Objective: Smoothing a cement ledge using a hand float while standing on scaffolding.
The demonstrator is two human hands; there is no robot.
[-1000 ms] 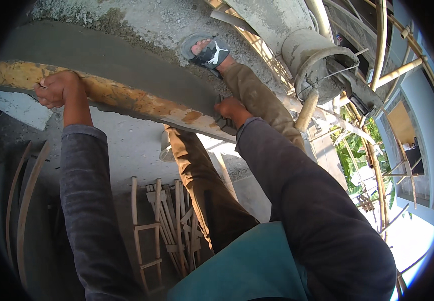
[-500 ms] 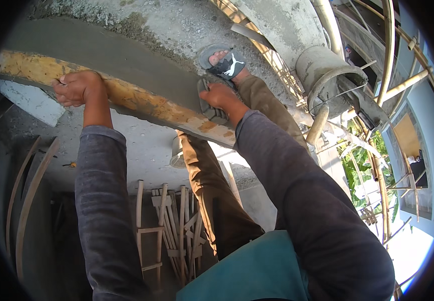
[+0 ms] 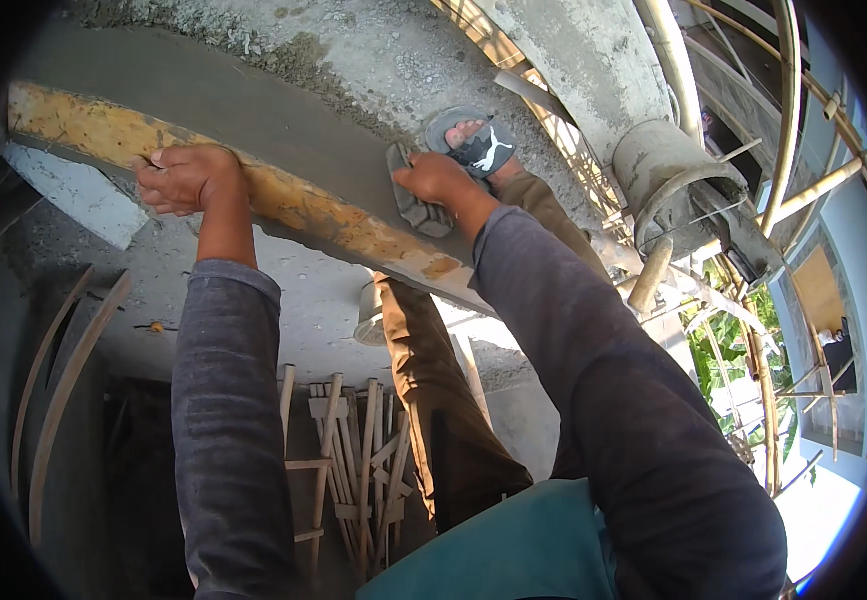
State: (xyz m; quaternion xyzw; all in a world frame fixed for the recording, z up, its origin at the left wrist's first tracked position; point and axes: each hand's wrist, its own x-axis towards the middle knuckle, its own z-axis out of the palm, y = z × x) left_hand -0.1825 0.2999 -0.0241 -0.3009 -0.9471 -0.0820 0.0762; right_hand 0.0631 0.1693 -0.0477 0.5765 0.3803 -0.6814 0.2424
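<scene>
My left hand (image 3: 190, 180) is closed around a long yellowish wooden board (image 3: 308, 205), which is stained with cement and slants across the upper part of the head view. Along the board's far side runs a band of smooth wet grey mortar (image 3: 223, 105). In my right hand (image 3: 436, 182) is a grey, cement-caked hand float (image 3: 415, 205), gripped from above. It rests at the mortar's edge beside the board; its underside is hidden. My sandalled foot (image 3: 473, 140) stands on rough concrete just past the float.
A cement-coated bucket (image 3: 678, 175) lies tipped on the right, near bamboo poles (image 3: 788, 120). Below the board, a second bucket (image 3: 368, 315) stands by my other leg. Wooden ladder-like frames and sticks (image 3: 363, 450) lean lower down. A white panel (image 3: 78, 195) sits under the board's left end.
The whole view has shifted slightly. My right hand has slid the float a little leftward along the board and mortar. My left hand keeps its grip on the board.
</scene>
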